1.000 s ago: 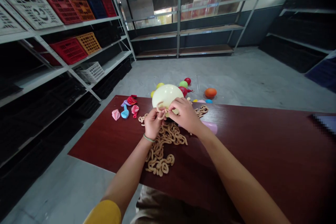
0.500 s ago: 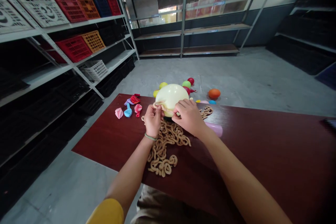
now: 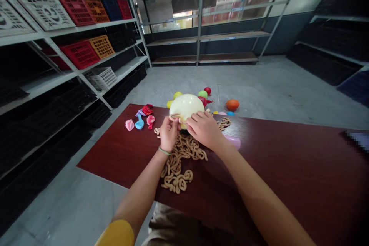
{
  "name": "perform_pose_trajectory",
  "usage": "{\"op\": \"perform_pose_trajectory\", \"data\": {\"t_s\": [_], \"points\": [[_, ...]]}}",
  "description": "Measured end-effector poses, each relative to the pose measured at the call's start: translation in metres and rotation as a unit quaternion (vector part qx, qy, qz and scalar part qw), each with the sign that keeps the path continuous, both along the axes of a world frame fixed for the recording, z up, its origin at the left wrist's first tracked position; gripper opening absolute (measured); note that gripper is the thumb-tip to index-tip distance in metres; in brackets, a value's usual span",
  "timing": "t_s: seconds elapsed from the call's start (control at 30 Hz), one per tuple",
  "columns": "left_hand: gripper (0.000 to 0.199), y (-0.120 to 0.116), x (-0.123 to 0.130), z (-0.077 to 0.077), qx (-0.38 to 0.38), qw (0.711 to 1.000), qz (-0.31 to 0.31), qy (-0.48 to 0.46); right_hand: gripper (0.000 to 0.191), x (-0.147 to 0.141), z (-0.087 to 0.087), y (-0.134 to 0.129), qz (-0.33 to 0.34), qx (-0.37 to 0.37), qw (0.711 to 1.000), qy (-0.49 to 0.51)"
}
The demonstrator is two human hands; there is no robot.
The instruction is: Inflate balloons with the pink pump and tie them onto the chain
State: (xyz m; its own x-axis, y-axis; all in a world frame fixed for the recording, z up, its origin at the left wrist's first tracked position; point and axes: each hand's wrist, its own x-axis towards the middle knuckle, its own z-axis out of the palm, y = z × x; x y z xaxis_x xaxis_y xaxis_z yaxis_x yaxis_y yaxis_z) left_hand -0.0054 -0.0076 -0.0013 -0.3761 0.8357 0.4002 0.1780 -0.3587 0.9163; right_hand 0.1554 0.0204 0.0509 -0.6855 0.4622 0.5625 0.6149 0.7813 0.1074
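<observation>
A large pale yellow balloon (image 3: pixel 187 107) is between my two hands above the dark red table (image 3: pixel 268 153). My left hand (image 3: pixel 168 133) pinches a beige strand at the balloon's near left side. Fingers of my right hand (image 3: pixel 204 128) are closed at the balloon's near right side; what they hold is hidden behind them. Beneath and in front of the hands lies a tangled heap of beige coils (image 3: pixel 181 157). Small uninflated balloons, among them a blue one (image 3: pixel 139 123) and a pink one (image 3: pixel 129 125), lie to the left.
A pink-purple cylinder (image 3: pixel 233 142) lies right of my right hand. Beyond the table, an orange balloon (image 3: pixel 232 104) and several other balloons are on the grey floor. Shelves with crates (image 3: pixel 80 54) stand left. A blurred dark object (image 3: pixel 357 138) is at the far right edge.
My right fingers have moved slightly left, closer to my left hand. The strand's raised loop at my left fingertips now looks flatter. The whole view has shifted a little.
</observation>
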Motion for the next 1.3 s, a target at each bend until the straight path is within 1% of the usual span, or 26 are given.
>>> {"op": "perform_pose_trajectory", "data": {"t_s": [0.1, 0.2, 0.27, 0.33, 0.43, 0.5, 0.57, 0.63, 0.7, 0.73, 0.77, 0.8, 0.87, 0.9, 0.93, 0.97, 1.0, 1.07, 1.13, 1.17, 1.3], "points": [[0.028, 0.001, 0.001, 0.003, -0.015, 1.0, 0.023, -0.009, 0.01, 0.0, -0.003, 0.002, 0.023, -0.011, 1.0, 0.018], [0.028, 0.001, 0.002, 0.004, -0.024, 0.998, 0.059, 0.006, 0.009, -0.001, -0.006, 0.003, 0.041, -0.02, 0.998, 0.035], [0.028, 0.002, 0.004, 0.004, -0.022, 0.998, 0.065, 0.01, 0.01, -0.001, -0.005, 0.004, 0.046, -0.017, 0.998, 0.04], [0.028, 0.003, 0.007, 0.004, -0.019, 0.999, 0.046, -0.004, 0.012, 0.001, -0.002, 0.003, 0.038, -0.016, 0.998, 0.042], [0.026, 0.004, 0.011, 0.005, -0.004, 0.999, -0.009, -0.037, 0.016, 0.013, 0.006, 0.0, 0.014, -0.03, 0.998, 0.058], [0.025, 0.007, 0.015, 0.008, 0.011, 0.998, -0.033, -0.048, 0.019, 0.029, 0.01, -0.003, 0.0, -0.048, 0.995, 0.085], [0.024, 0.012, 0.019, 0.014, 0.023, 0.998, -0.045, -0.049, 0.021, 0.049, 0.008, -0.007, -0.014, -0.061, 0.991, 0.118], [0.023, 0.022, 0.028, 0.022, 0.03, 0.997, -0.053, -0.048, 0.021, 0.07, -0.002, -0.011, -0.031, -0.064, 0.986, 0.152], [0.025, 0.038, 0.041, 0.032, 0.035, 0.996, -0.062, -0.047, 0.02, 0.088, -0.018, -0.015, -0.048, -0.06, 0.978, 0.192], [0.027, 0.047, 0.05, 0.037, 0.034, 0.995, -0.076, -0.047, 0.019, 0.095, -0.028, -0.017, -0.056, -0.06, 0.975, 0.209], [0.031, 0.056, 0.06, 0.043, 0.029, 0.993, -0.104, -0.046, 0.019, 0.101, -0.037, -0.019, -0.063, -0.059, 0.97, 0.226], [0.036, 0.065, 0.07, 0.049, 0.017, 0.988, -0.144, -0.043, 0.018, 0.105, -0.046, -0.021, -0.075, -0.057, 0.966, 0.241], [0.057, 0.08, 0.089, 0.059, -0.021, 0.97, -0.241, -0.034, 0.019, 0.11, -0.06, -0.023, -0.09, -0.051, 0.965, 0.24], [0.069, 0.085, 0.096, 0.062, -0.04, 0.959, -0.28, -0.029, 0.018, 0.11, -0.064, -0.024, -0.089, -0.052, 0.968, 0.23], [0.078, 0.088, 0.102, 0.064, -0.055, 0.951, -0.304, -0.024, 0.017, 0.11, -0.066, -0.026, -0.088, -0.053, 0.97, 0.219], [0.08, 0.09, 0.105, 0.064, -0.063, 0.948, -0.312, -0.017, 0.017, 0.109, -0.067, -0.027, -0.085, -0.056, 0.973, 0.206], [0.076, 0.09, 0.106, 0.062, -0.066, 0.949, -0.308, -0.006, 0.016, 0.109, -0.067, -0.028, -0.084, -0.061, 0.976, 0.193], [0.058, 0.087, 0.1, 0.055, -0.063, 0.957, -0.282, 0.028, 0.017, 0.107, -0.065, -0.031, -0.082, -0.071, 0.979, 0.172], [0.044, 0.078, 0.087, 0.044, -0.061, 0.964, -0.251, 0.058, 0.016, 0.105, -0.064, -0.033, -0.081, -0.08, 0.982, 0.153], [0.041, 0.072, 0.079, 0.039, -0.061, 0.967, -0.238, 0.064, 0.016, 0.105, -0.064, -0.034, -0.082, -0.082, 0.982, 0.146], [0.038, 0.041, 0.042, 0.024, -0.077, 0.978, -0.186, 0.058, 0.015, 0.101, -0.069, -0.035, -0.08, -0.074, 0.986, 0.124]]}}
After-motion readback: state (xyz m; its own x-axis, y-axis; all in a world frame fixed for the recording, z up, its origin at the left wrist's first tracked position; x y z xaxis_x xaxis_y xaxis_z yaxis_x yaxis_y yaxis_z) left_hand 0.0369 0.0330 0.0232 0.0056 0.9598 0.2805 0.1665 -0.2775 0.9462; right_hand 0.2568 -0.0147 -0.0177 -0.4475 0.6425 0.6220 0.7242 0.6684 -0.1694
